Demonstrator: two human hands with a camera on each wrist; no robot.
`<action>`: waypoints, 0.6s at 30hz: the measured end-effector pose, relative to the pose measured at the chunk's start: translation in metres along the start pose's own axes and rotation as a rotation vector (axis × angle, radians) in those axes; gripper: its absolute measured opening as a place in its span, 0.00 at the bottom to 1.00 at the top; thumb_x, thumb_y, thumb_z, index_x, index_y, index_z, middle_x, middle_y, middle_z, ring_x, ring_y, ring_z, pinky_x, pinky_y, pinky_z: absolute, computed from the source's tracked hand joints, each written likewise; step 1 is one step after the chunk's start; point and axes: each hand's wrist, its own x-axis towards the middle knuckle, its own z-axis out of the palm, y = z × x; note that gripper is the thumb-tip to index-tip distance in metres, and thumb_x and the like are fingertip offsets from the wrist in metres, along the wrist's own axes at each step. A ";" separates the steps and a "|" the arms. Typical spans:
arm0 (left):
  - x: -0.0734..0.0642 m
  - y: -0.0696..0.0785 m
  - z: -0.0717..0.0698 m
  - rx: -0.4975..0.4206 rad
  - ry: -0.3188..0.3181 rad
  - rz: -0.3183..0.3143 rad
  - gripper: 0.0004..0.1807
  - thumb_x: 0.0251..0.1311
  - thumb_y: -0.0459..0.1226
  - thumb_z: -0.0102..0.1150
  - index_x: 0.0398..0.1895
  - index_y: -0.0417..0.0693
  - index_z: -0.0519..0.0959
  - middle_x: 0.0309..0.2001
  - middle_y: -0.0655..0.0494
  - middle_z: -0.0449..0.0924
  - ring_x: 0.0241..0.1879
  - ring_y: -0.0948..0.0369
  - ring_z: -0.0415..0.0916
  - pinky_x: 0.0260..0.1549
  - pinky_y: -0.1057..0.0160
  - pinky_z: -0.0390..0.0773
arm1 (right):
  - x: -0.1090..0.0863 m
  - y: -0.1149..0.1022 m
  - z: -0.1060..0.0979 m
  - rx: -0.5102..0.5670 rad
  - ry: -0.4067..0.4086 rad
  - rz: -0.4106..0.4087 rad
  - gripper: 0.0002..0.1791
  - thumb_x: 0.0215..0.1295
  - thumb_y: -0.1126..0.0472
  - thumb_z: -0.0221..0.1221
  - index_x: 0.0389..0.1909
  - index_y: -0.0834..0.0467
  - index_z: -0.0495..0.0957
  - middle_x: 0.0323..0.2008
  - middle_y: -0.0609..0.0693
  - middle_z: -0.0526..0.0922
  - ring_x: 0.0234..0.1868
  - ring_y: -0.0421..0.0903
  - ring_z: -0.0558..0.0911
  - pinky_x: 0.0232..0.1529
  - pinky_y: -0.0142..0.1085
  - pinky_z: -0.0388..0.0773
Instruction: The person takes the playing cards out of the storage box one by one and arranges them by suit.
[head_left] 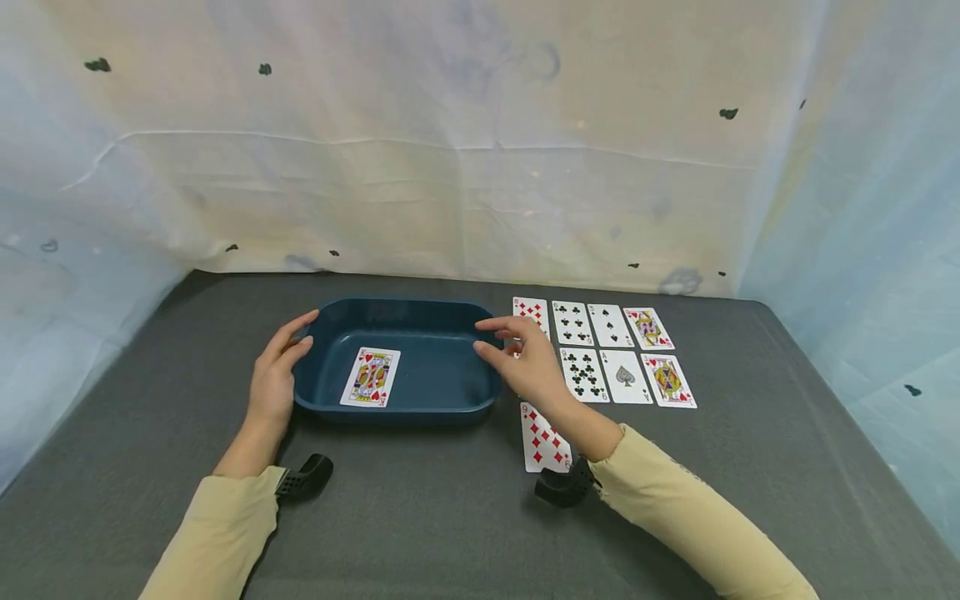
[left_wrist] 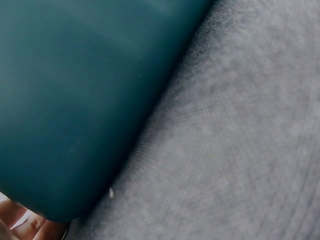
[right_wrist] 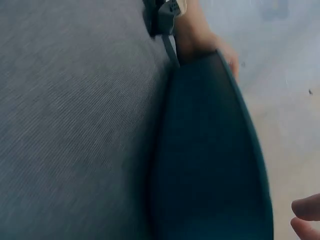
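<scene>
A dark teal tray point(head_left: 427, 414) stands at the left of the table, with a king of hearts card point(head_left: 371, 377) face up inside. At its left end is my left hand point(head_left: 275, 387), thumb and forefinger spread along the rim. The left wrist view has its fingertips point(left_wrist: 31, 227) right at the tray's corner, the rest hidden. Over the tray's right end hovers my right hand point(head_left: 528, 362), thumb and forefinger apart with nothing between them. In the right wrist view these fingertips point(right_wrist: 306, 209) stand clear of the rim.
Right of the tray, playing cards lie face up in rows, among them the ace of spades point(head_left: 626, 377) and a jack point(head_left: 669, 381). A nine of diamonds point(head_left: 543, 437) lies nearer, partly under my right forearm. A pale curtain point(head_left: 480, 208) hangs behind the grey table point(head_left: 420, 517).
</scene>
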 end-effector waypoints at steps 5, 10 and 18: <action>-0.001 0.001 0.001 -0.006 -0.002 0.008 0.24 0.74 0.40 0.37 0.70 0.50 0.64 0.73 0.53 0.56 0.62 0.55 0.51 0.65 0.45 0.46 | 0.006 -0.014 0.017 0.044 -0.051 -0.011 0.16 0.60 0.64 0.63 0.50 0.59 0.81 0.53 0.58 0.74 0.52 0.56 0.77 0.43 0.39 0.75; 0.000 0.001 0.001 -0.008 -0.003 0.012 0.24 0.74 0.40 0.37 0.70 0.50 0.64 0.72 0.53 0.56 0.62 0.55 0.52 0.64 0.45 0.46 | 0.013 -0.024 0.034 0.054 -0.119 0.001 0.17 0.61 0.62 0.62 0.51 0.59 0.80 0.56 0.56 0.73 0.54 0.55 0.76 0.47 0.41 0.75; 0.000 -0.001 0.000 -0.017 -0.001 0.015 0.23 0.74 0.40 0.37 0.70 0.49 0.65 0.72 0.53 0.58 0.59 0.58 0.54 0.63 0.46 0.48 | 0.027 -0.034 0.067 0.094 -0.270 0.202 0.22 0.62 0.57 0.63 0.57 0.57 0.77 0.60 0.55 0.73 0.56 0.51 0.74 0.51 0.44 0.74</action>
